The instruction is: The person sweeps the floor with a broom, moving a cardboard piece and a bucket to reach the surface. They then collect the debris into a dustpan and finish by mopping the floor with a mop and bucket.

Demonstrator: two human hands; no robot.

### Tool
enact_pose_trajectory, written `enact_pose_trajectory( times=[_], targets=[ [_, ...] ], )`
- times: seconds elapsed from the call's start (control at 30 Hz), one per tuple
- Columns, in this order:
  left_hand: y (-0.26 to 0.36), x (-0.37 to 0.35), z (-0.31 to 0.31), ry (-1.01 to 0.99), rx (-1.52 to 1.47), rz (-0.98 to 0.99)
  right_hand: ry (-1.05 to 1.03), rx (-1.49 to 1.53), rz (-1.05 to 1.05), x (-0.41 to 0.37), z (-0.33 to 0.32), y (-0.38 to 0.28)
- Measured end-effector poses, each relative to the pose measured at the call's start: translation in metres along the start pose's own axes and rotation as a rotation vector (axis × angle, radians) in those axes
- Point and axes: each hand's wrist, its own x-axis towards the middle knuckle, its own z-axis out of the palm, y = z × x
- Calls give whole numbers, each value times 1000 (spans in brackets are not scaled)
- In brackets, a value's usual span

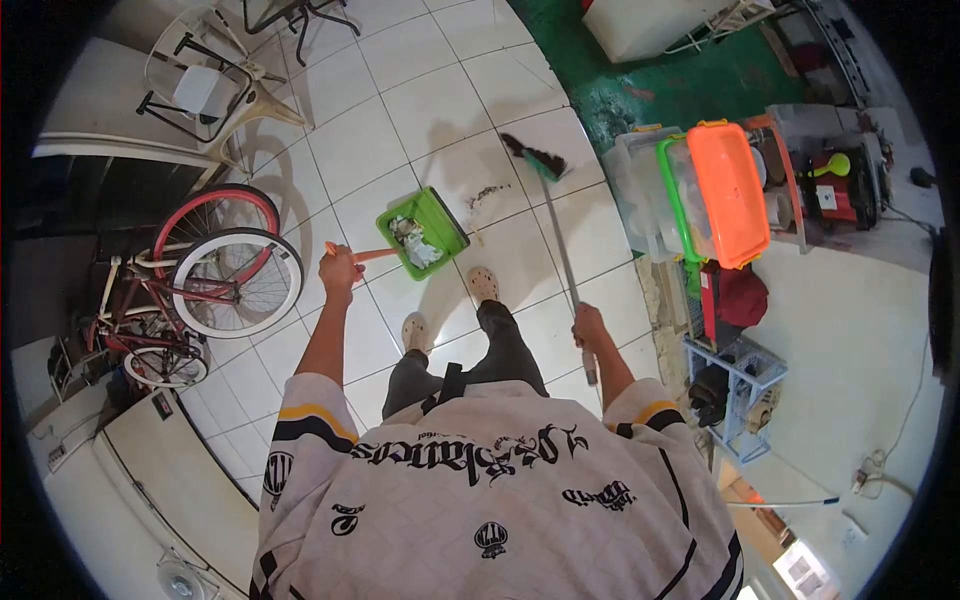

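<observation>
**Holding dustpan and broom over white tiles**

Closing the left hand (340, 268) tightly round the slim orange handle of the square green plastic dustpan (425, 232), arm stretching straight forward, with the pan just ahead of the fist on the glossy floor tiles (400, 110) and holding crumpled pale scraps (415, 243). Clasping the thin grey pole of the broom (560, 240) in the right hand (588, 325), elbow bending, with the dark bristled head well ahead of the grip, beside scattered debris (487, 193) just right of the pan
</observation>
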Motion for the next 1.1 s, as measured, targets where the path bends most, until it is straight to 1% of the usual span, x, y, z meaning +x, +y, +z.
enact_pose_trajectory(
  times=[0.07,0.1,0.13,0.2,0.23,0.33,0.37,0.43,0.5,0.53,0.57,0.6,0.63,0.67,0.7,0.73,0.8,0.87,0.93,0.97,1.0,1.07,1.1],
  targets=[
    [-11,13,-4,-62,-53,32,27,-28,115,-26,41,24],
    [-13,16,-1,-83,-69,42,-55,-324,-209,-34,58,50],
    [-17,18,0,-108,-86,51,-82,-337,-218,-42,75,75],
    [-13,15,-1,-154,-63,28,-128,-375,-240,-84,116,90],
    [-8,11,-2,-172,-62,16,-106,-393,-305,-95,136,106],
    [3,-1,-17,-242,11,53,-99,-221,-220,-117,187,156],
    [-2,6,-19,-248,48,101,-85,-220,-251,-131,197,163],
    [-7,15,-23,-243,31,61,-123,-142,-125,-172,205,161],
    [-11,21,-33,-237,33,40,-18,-144,-286,-187,210,186],
    [-14,23,-37,-236,45,38,-7,-74,-215,-194,204,196],
    [-18,25,-40,-237,58,32,8,-3,-146,-217,197,185],
    [-23,31,-43,-243,80,37,-21,139,73,-264,180,141],
    [-28,40,-47,-249,102,44,77,110,78,-267,171,148],
    [-34,41,-47,-255,127,46,78,122,106,-266,157,152],
    [-30,25,-51,-225,114,84,128,133,95,-264,145,160],
    [-30,17,-54,-228,95,56,175,146,81,-256,134,169],
    [-33,13,-56,-228,70,5,258,151,71,-227,114,182],
    [-46,12,-59,-275,27,36,293,151,-11,-186,103,206],
    [-52,6,-61,-322,-24,42,243,300,3,-139,109,236],
    [-51,-1,-62,-301,-3,39,222,372,0,-122,115,249],
    [-51,-6,-64,-277,13,47,210,163,-129,-116,128,254],
    [-46,-13,-64,-228,32,63,109,139,-29,-118,152,264],
    [-52,-6,-65,-240,32,75,75,122,-12,-132,166,263]
  ],
)
